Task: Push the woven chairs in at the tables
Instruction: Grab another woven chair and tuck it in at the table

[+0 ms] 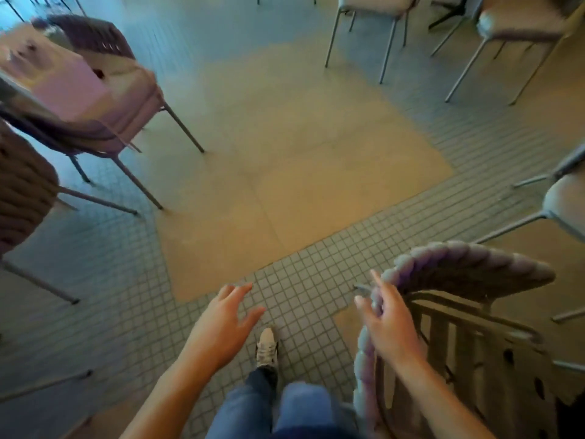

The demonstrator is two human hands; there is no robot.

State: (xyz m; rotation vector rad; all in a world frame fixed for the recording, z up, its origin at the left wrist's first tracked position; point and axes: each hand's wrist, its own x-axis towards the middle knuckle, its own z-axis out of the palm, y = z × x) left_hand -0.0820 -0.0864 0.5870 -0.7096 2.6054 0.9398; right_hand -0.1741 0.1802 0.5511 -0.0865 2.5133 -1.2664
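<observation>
A woven chair with a thick braided purple back rail stands at the lower right. My right hand rests on the left end of that rail, fingers loosely spread over the braid, not clearly closed round it. My left hand hovers open above the tiled floor, touching nothing. At the upper left a second woven chair with a pale cushion sits against a table edge. Part of a third woven chair back shows at the far left.
My foot in a white shoe and jeans are below, between my hands. More chairs with thin metal legs stand along the top right, and another chair seat at the right edge. The tan floor patch lies in the middle.
</observation>
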